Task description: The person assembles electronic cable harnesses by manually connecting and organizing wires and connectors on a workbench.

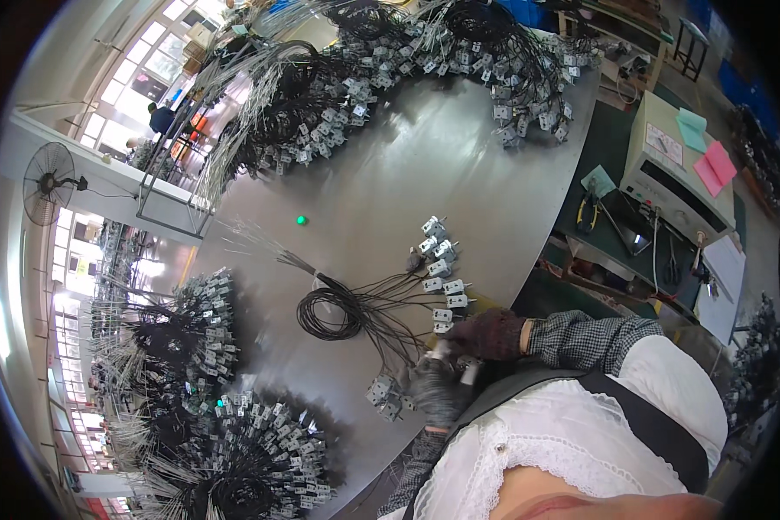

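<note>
Holding our left hand [436,392] and right hand [490,335] close together by the table [459,173] edge nearest us, we cannot tell what their fingers hold; the coiled cable bundle [355,319] lies just beyond.

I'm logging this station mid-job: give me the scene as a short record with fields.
Left hand: dark gray glove, grip unclear
Right hand: dark maroon glove, grip unclear
Near hands: black cable coil, boxy gray-white plugs on its leads
Surface: metal tabletop
Around: heaped cable bundles, left and far side
Right bench: yellow-handled pliers, beige instrument
</note>
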Demonstrator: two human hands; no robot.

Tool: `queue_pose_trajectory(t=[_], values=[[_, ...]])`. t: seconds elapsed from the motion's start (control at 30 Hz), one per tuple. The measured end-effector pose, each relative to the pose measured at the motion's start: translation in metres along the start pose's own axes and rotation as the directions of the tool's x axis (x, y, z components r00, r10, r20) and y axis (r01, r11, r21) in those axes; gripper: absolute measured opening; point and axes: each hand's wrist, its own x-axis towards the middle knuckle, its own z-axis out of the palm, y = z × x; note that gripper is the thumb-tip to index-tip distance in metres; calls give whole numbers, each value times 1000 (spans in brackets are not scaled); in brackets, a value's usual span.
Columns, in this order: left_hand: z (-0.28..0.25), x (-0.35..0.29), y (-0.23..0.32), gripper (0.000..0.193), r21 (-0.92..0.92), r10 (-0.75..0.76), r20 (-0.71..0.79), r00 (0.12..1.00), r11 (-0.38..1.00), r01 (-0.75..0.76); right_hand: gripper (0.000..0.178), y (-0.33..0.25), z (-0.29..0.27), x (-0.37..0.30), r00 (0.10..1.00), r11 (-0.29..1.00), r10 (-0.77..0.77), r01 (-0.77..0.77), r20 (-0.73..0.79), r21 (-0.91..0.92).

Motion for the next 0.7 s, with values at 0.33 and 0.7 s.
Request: queue_pose_trajectory(t=[0.33,0.7], values=[[14,-3,-14,79,228,34,140,990,972,-65,30,-8,-11,15,997,985,-60,67,52,-160],[36,12,10,73,196,55,138,989,977,-82,39,-3,-13,18,996,961,-70,84,62,-262]])
